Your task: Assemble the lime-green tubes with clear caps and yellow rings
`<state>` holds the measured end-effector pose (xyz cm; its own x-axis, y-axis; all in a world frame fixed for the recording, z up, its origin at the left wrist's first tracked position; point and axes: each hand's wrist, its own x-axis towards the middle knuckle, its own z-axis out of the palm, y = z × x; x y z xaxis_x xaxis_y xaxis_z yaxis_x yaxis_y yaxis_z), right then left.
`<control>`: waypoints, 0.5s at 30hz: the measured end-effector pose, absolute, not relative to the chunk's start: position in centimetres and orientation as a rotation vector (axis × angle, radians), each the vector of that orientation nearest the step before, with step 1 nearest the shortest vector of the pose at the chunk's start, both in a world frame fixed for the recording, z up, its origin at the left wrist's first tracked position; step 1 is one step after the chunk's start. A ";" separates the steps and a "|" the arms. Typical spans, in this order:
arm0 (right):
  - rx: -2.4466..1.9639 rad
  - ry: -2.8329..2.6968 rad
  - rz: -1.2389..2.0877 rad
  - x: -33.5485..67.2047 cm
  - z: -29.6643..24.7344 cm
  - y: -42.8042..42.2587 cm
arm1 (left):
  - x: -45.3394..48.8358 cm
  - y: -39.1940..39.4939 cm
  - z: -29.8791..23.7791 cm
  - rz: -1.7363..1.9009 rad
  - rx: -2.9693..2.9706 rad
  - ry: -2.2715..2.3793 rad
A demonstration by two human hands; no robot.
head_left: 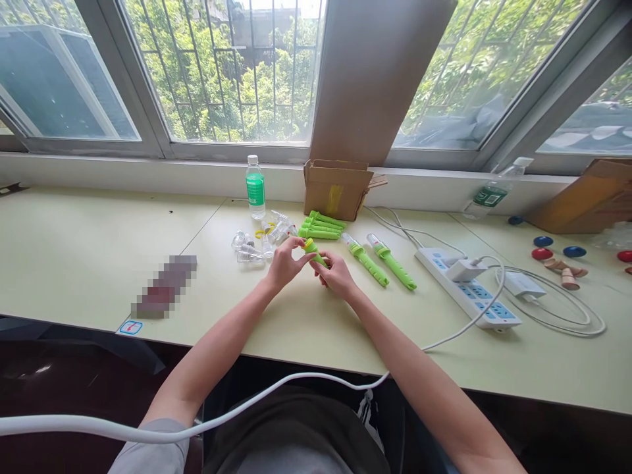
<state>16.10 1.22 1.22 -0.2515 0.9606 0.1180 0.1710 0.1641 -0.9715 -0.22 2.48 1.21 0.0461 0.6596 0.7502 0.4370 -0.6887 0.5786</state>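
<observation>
A green plastic tubular handle (318,257) is gripped in my right hand (338,276), tilted with its upper end toward my left hand (286,266). My left fingers are closed on a yellow ring (309,243) at that upper end. Several loose green handles (320,227) lie in a pile just beyond my hands. Behind my left hand are several clear plastic caps (249,253), with more yellow rings (265,229) among them. Right of my right hand lie two green handles with clear caps fitted, a nearer one (370,264) and a farther one (395,264).
A water bottle (255,187) and an open cardboard box (336,191) stand along the back. To the right are a power strip (467,289) with white cables, a second bottle (494,191) and wooden pieces (567,273). A white cable (237,401) crosses before my body.
</observation>
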 end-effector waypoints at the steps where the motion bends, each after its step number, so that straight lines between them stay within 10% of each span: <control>1: -1.101 -1.593 1.195 16.1 1.3 1.1 | -0.2 2.5 1.2 1.713 2.123 1.127; 15: -1.030 -1.526 1.413 16.2 2.0 0.7 | -0.4 2.4 1.6 1.712 2.092 1.113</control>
